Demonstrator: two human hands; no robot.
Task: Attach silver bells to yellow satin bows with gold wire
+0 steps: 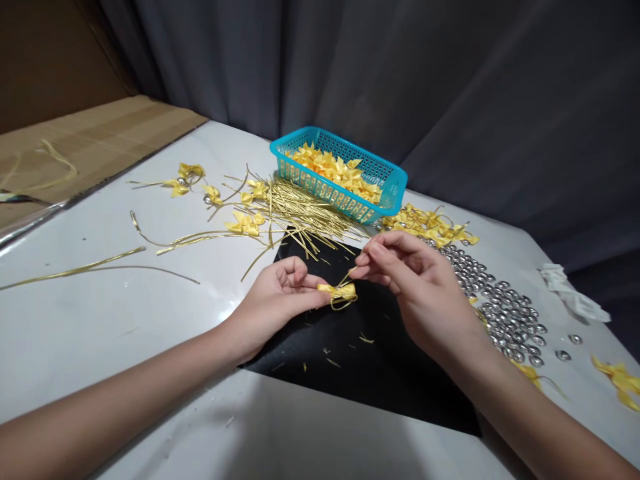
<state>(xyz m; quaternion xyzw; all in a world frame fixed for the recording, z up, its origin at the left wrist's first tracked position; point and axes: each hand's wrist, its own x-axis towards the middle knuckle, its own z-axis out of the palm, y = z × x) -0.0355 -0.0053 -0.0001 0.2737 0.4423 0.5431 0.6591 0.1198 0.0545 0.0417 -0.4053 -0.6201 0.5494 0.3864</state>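
Between finger and thumb, my left hand pinches a yellow ribbon bow with a loop of gold cord hanging below it. My right hand is closed in a pinch on the thin end of that gold cord, just up and right of the bow. Both hands hover over a black mat on the white table. Thin gold cords lie in a heap behind the mat. Silver domed buttons spread over the table to the right of my right hand.
A turquoise basket full of yellow bows stands at the back. More finished-looking bows lie right of it, others to its left. Cardboard covers the far left. A white crumpled cloth rests near the right edge; a grey curtain hangs behind.
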